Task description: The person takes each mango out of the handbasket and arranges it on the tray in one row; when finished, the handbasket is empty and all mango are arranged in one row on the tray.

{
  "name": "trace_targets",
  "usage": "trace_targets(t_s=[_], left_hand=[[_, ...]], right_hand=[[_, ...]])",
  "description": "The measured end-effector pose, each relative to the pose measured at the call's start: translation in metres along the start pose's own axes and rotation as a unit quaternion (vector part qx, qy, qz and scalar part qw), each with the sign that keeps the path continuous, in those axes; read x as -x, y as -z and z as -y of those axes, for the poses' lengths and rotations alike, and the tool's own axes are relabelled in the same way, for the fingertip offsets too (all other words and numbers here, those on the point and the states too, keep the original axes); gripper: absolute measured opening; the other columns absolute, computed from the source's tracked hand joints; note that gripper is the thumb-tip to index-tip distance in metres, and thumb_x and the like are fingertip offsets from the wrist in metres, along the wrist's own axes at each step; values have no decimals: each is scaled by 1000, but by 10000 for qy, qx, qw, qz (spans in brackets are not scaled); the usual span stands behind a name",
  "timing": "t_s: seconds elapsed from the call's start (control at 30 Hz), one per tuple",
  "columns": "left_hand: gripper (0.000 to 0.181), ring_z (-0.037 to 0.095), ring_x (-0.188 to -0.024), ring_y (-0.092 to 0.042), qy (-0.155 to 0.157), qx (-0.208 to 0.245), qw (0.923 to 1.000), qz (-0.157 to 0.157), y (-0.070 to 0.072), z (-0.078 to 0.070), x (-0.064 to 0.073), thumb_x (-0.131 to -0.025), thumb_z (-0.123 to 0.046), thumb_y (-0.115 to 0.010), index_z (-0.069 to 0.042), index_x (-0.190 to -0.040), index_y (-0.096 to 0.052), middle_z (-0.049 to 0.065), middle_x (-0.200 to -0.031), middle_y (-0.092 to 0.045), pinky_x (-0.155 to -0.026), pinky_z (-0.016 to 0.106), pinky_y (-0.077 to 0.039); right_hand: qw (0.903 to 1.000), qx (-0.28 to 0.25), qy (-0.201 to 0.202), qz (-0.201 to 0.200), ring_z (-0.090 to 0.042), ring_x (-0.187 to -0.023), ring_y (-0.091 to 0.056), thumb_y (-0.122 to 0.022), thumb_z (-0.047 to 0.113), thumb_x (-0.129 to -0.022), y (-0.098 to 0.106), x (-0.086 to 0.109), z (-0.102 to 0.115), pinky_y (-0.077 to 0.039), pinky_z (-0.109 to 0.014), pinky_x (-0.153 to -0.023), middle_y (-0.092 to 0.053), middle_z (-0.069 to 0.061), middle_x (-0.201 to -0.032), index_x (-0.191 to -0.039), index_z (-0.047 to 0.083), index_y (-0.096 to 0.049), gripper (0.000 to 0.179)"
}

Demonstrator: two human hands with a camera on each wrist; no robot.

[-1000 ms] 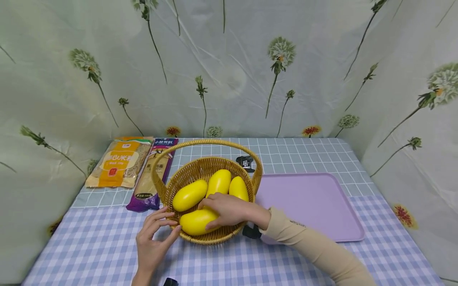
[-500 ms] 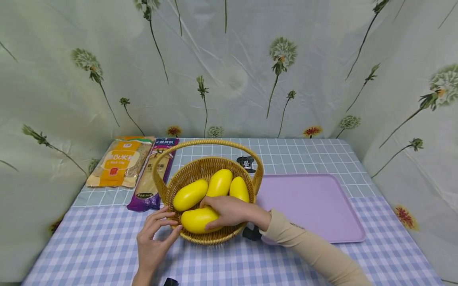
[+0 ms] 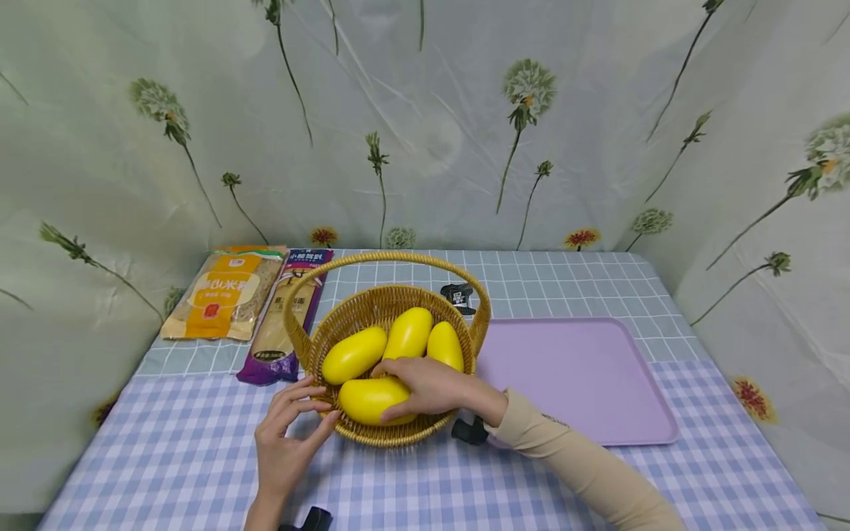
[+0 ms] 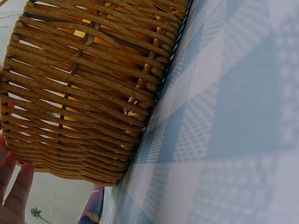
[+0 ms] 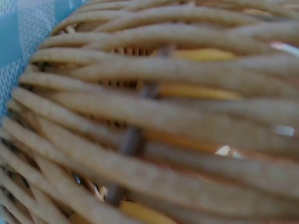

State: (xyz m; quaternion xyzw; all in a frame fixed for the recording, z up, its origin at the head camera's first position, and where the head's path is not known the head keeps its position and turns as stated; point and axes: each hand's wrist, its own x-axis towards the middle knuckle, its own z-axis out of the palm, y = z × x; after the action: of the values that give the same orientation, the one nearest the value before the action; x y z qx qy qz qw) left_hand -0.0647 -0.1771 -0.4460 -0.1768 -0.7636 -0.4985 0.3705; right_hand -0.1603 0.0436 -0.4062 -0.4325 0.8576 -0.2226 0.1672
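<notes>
A round woven basket [image 3: 392, 441] with a tall arched handle stands on the checked cloth, holding several smooth yellow mangoes. Inside it, my right hand [image 3: 432, 385] grips the front mango [image 3: 372, 402], thumb on the near side and fingers across its far side. Two more mangoes, one on the left [image 3: 355, 355] and one in the middle [image 3: 408, 333], lie behind, with another mango [image 3: 445, 345] on the right. At the basket's left rim, my left hand [image 3: 285, 439] holds the edge between thumb and fingers. The right wrist view has only blurred basket weave [image 5: 154, 107], yellow showing through its gaps.
A pale purple tray [image 3: 578, 383] lies right of the basket. To the back left are an orange-labelled food bag [image 3: 222, 295] and a long purple noodle pack [image 3: 282, 317]. A small black packet [image 3: 458, 296] sits behind the basket.
The head view has tilted slightly, shifting the scene a little upward. The front mango has moved slightly right within the basket under my right hand; my left hand stays at the rim.
</notes>
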Motion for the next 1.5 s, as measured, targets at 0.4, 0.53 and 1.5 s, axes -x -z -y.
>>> trace_targets(t_s=[0.4,0.53,1.5], left_hand=[[21,32,-105,-57,-72,68,9999,-22,-1,-4,-4,-60,10,-80,2,-76,-68,23,-89,-65,-99,29,-43],[21,32,-106,-57,-71,72,9999,-26,-1,-4,-4,-61,10,-80,2,-76,-68,24,-89,-64,-99,29,-43],[19,32,-107,-56,-151,177,9997,-36,-1,-1,-3,-63,7,-80,1,-77,-68,23,-90,-64,-98,30,-43]], right_hand=[[9985,-373,35,-392,-10,-110,-51,-69,49,-82,4,10,-2,-44,-25,-92,-55,1,-128,-137,17,-50,66],[9962,-563,20,-664,-10,-107,-51,-70,49,-81,4,13,-3,-45,-25,-89,-53,-1,-128,-137,17,-50,68],[9236,-2310,-35,-3060,-24,-87,-56,-81,8,-72,31,73,19,-56,-39,-69,-51,-9,-117,-134,8,-47,71]])
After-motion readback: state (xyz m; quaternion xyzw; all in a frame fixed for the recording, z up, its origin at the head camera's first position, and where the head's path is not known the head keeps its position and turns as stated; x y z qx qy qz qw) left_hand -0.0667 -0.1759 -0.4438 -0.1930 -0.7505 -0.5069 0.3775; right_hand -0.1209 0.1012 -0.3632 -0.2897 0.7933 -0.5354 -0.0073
